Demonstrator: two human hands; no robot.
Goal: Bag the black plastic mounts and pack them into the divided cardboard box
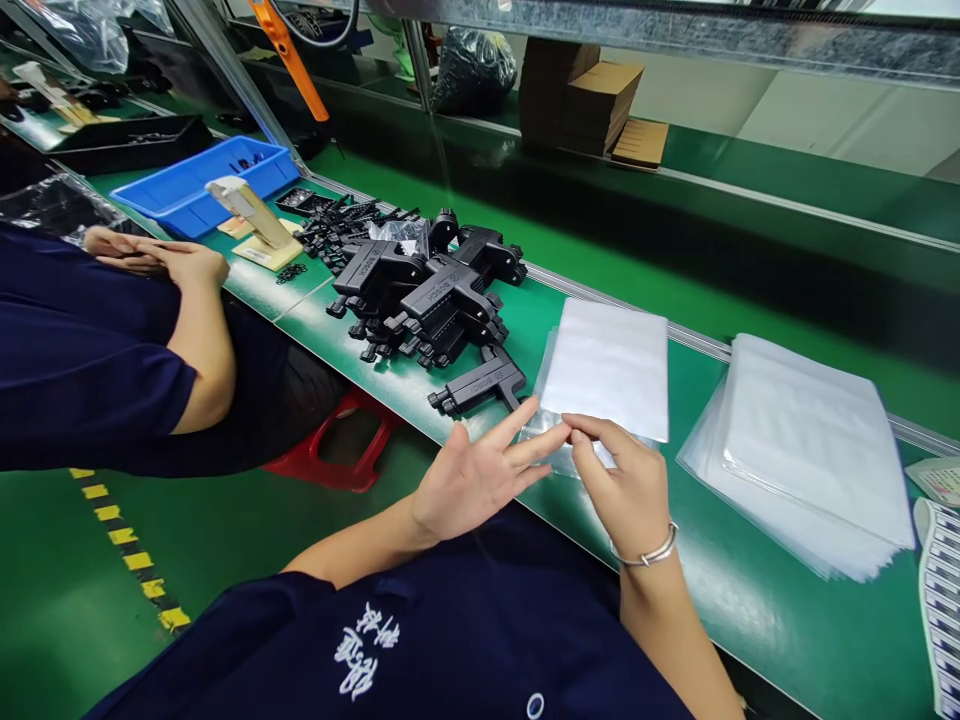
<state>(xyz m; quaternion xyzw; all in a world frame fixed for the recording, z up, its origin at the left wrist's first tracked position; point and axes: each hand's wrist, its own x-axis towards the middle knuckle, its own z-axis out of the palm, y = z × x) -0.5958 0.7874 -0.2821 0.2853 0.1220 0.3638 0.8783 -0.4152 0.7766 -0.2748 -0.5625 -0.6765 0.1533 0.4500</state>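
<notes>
My left hand (476, 482) is held palm up over the bench's front edge, fingers spread. My right hand (626, 482) pinches thumb and forefinger together at a fingertip of the left; whether anything tiny is between them is hidden. Just beyond lies a stack of clear plastic bags with a white top (606, 365). A single black plastic tool part marked BOSCH (480, 384) rests left of the bags. Farther left is a pile of similar black BOSCH parts (442, 290). To the right, a larger stack of translucent bags (806, 445) lies slightly fanned out.
A sheet of printed labels (941, 600) sits at the right edge. Small black parts (341, 230), a beige fixture (259, 220) and a blue tray (202, 185) stand left. A co-worker's hands (161, 255) are there. An orange tool (289, 55) hangs above; a red stool (337, 445) stands below.
</notes>
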